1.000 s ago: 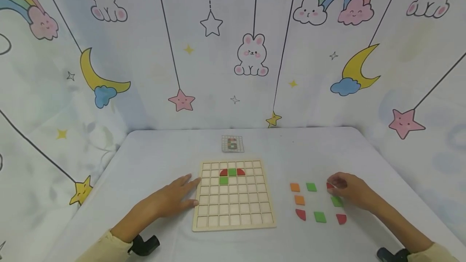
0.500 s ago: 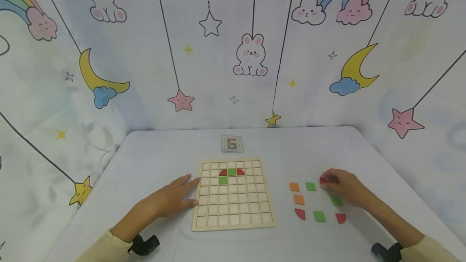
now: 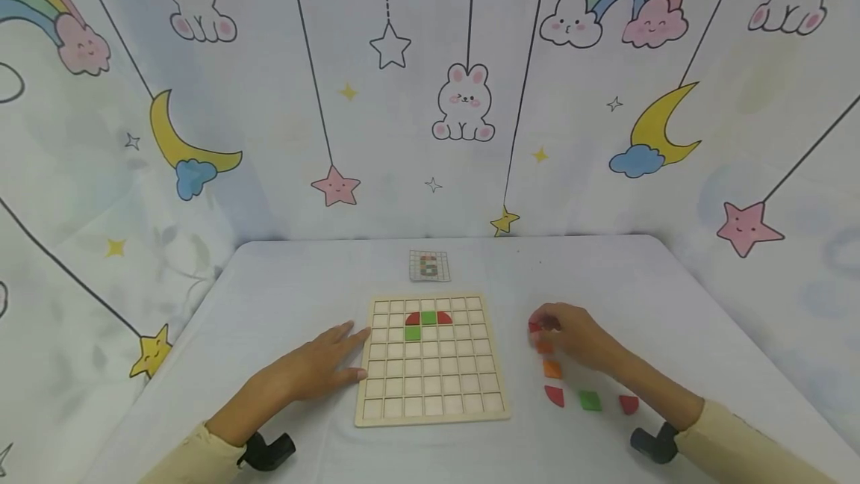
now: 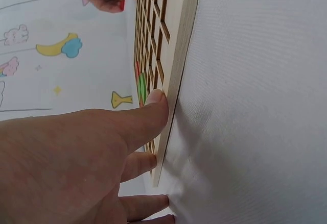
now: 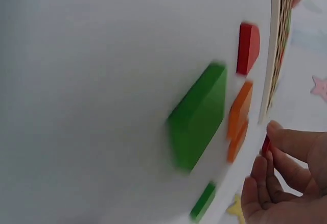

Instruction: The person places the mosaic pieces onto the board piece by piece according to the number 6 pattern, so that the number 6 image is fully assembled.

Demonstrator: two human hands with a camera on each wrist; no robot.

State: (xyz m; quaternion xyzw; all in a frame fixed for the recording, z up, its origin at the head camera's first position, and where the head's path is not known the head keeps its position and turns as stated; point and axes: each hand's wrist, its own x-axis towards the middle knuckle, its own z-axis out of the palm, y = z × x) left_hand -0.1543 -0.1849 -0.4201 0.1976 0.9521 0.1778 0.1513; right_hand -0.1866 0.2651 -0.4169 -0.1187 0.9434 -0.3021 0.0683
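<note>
In the head view my right hand (image 3: 579, 336) pinches a red quarter-circle tile (image 3: 534, 327) between thumb and fingertips, just right of the wooden grid board (image 3: 450, 385). That red tile (image 5: 266, 144) shows edge-on in the right wrist view. My left hand (image 3: 317, 366) rests at the board's left edge with fingers spread; in the left wrist view its thumb lies on the frame. Set into upper cells of the board are a green square tile (image 3: 428, 317), another green square (image 3: 413, 333) and two red quarter-circles, one at each side of the upper green square.
Right of the board lie orange square tiles (image 3: 553, 370), a red quarter-circle (image 3: 554, 396), a green square (image 3: 589, 400) and another red piece (image 3: 628, 404). My right hand and forearm hide other green tiles. Behind the board lies a small gridded pattern card (image 3: 429, 266).
My right hand has lifted the red quarter-circle tile from the right of the loose pieces and carried it left, toward the board. The left hand and the board have stayed put.
</note>
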